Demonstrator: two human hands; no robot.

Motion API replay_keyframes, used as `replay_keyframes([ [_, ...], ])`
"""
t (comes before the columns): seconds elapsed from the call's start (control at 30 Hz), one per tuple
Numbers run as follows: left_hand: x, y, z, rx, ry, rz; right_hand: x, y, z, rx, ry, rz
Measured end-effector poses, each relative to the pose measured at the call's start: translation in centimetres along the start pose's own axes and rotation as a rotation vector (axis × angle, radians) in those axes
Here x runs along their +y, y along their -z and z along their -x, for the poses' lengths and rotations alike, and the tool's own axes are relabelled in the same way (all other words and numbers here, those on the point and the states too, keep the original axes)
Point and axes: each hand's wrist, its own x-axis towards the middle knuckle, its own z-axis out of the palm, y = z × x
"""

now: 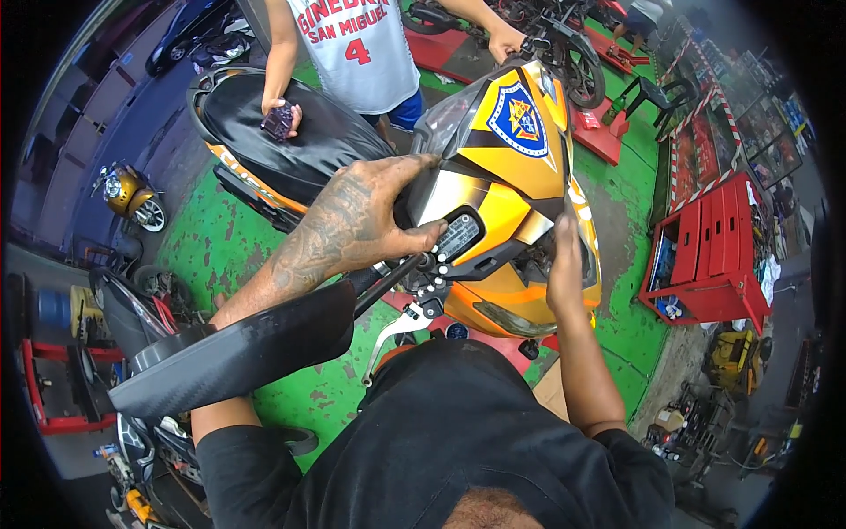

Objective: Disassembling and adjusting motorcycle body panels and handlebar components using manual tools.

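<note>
A motor scooter with a yellow-orange front fairing (529, 159) stands before me, a blue shield emblem on its upper panel. My left hand (374, 207) is open over the fairing's left side; its fingers reach the panel edge, and its thumb lies beside the black fluid reservoir (460, 236). My right hand (567, 264) is held flat and open along the front side of the fairing, partly hiding its edge. Under my left forearm extends a black mirror (256, 353). A silver brake lever (392, 333) angles down beneath the reservoir.
Across the scooter a person in a white jersey (357, 53) holds a dark phone (278, 120) over the black seat (308, 132) and has another hand (505, 41) near the far handlebar. A red tool cabinet (705, 256) stands right; a yellow scooter (132, 196) is parked left.
</note>
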Motion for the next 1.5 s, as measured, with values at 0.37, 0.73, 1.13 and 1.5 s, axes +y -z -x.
replay_keyframes([
  [0.37, -1.0, -0.6, 0.5, 0.062, -0.05, 0.071, -5.2, -5.5, 2.7, -0.425, 0.999, 0.966],
  [0.73, -3.1, 1.0, 5.3, -0.065, -0.405, 0.068, -7.5, -4.7, 2.1, -0.622, 1.006, 1.145],
  [1.13, -3.1, -5.7, 11.3, 0.341, -0.04, -0.515, -7.7, -6.0, 3.1, -0.544, 1.036, 1.093],
  [1.5, 0.4, -6.9, 10.8, 0.422, 0.126, -0.406, -6.2, -5.9, 3.3, -0.405, 1.104, 0.847],
])
